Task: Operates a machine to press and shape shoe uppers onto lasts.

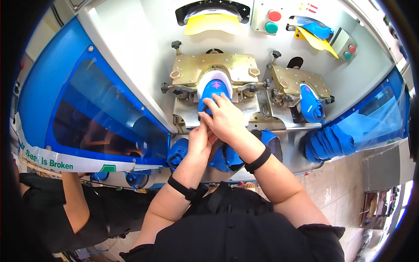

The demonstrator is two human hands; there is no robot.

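Observation:
A blue shoe upper [214, 87] with a pink mark sits with its toe inside a white curved mould, under the brass-coloured clamp plate [209, 65] of a machine. My right hand [225, 114] lies over the top of the upper, fingers bent and pressed onto it. From below and to the left, my left hand [200, 139] grips its near end, partly hidden by the right hand. To the right, another blue upper [310, 105] rests in a second brass-coloured clamp [301, 81], with neither hand on it.
Below my hands, more blue uppers [229, 158] lie along the metal ledge. A stack of blue uppers [329, 142] with clear plastic stands at right. Red and green buttons [272, 22] are on the machine wall. A blue windowed side panel [104, 105] borders the left; a person's arm [75, 203] shows beyond.

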